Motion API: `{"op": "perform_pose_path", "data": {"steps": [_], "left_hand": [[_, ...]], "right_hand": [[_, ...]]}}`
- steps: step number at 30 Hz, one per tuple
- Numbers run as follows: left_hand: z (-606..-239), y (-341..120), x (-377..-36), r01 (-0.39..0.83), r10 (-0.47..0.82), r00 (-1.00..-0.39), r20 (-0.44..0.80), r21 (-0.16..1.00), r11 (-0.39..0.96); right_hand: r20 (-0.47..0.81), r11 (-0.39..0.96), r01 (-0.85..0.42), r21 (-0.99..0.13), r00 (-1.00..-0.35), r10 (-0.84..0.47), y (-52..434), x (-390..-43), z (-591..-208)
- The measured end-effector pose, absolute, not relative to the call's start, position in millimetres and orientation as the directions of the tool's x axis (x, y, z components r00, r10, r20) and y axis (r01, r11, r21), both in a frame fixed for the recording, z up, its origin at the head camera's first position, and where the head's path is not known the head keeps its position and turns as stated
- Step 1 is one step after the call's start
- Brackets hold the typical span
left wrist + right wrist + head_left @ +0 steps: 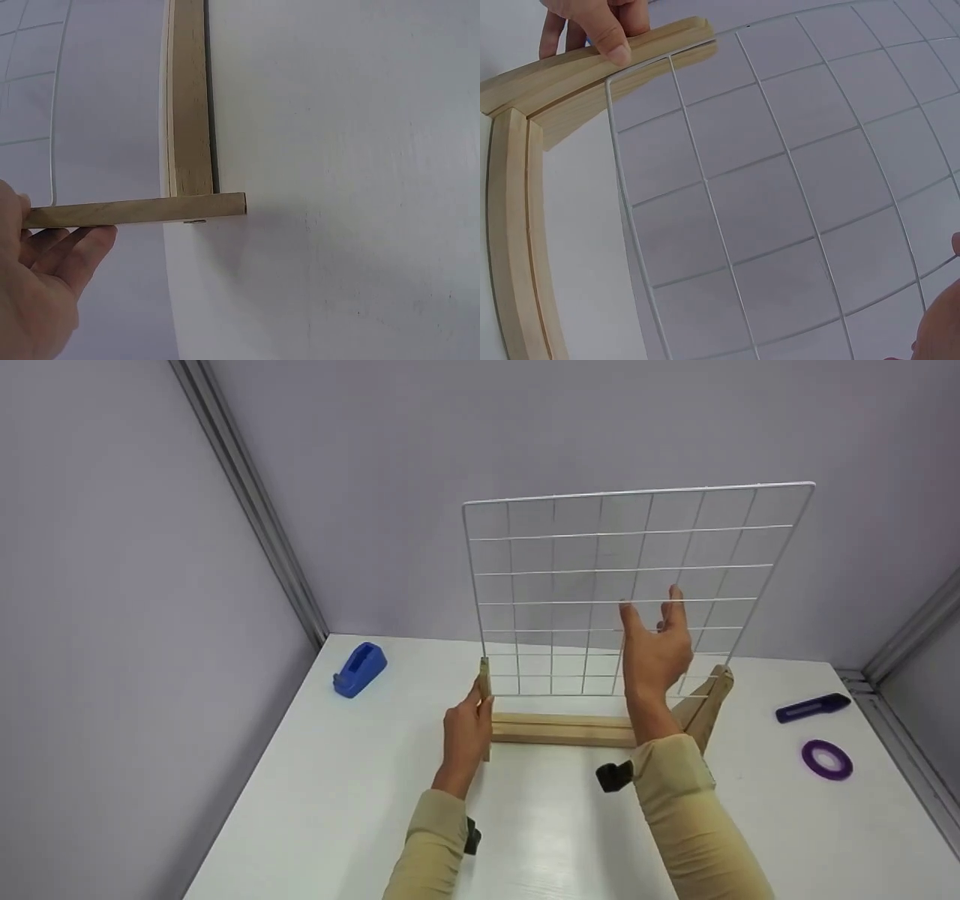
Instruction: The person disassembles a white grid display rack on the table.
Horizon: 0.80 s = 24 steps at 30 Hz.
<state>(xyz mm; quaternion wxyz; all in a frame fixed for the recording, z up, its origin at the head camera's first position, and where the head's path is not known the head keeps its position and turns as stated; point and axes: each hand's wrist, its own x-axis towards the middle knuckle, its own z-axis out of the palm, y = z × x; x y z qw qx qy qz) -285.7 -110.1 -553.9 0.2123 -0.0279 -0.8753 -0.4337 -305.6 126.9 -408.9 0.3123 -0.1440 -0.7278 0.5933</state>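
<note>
A white wire grid panel (637, 491) stands tilted back in a wooden stand, its lower part between two wooden side pieces. The left hand (466, 735) grips the left side piece (142, 212), thumb on one face and fingers on the other. My right hand (656, 656) is up at the grid's right half, with thumb and fingers apart and extended. Whether it touches the wires cannot be told; the right wrist view shows only part of that hand (941, 322). A wooden crossbar (562, 729) joins the side pieces, and the right side piece (705, 709) slants behind the right forearm.
A blue tape dispenser (360, 669) sits at the table's back left. On the right lie a dark purple cutter-like tool (812, 708) and a purple ring (827, 759). Walls rise behind and at both sides of the white table (322, 825).
</note>
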Motion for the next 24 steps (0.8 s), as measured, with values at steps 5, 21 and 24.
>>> {"op": "perform_pose_path", "data": {"steps": [5,21,24], "left_hand": [[-554,-110,-285,0.218,-0.144,-0.916,0.374,0.767,0.604],[-555,-110,-286,0.194,-0.162,-0.929,0.332,0.811,0.553],[-556,-110,-286,0.202,-0.161,-0.924,0.346,0.803,0.561]], "right_hand": [[0.289,0.243,-0.178,-0.954,-0.77,0.569,126,-303,-397],[0.289,0.208,-0.206,-0.956,-0.774,0.564,124,-303,-370],[0.304,0.226,-0.21,-0.951,-0.765,0.568,123,-303,-366]]}}
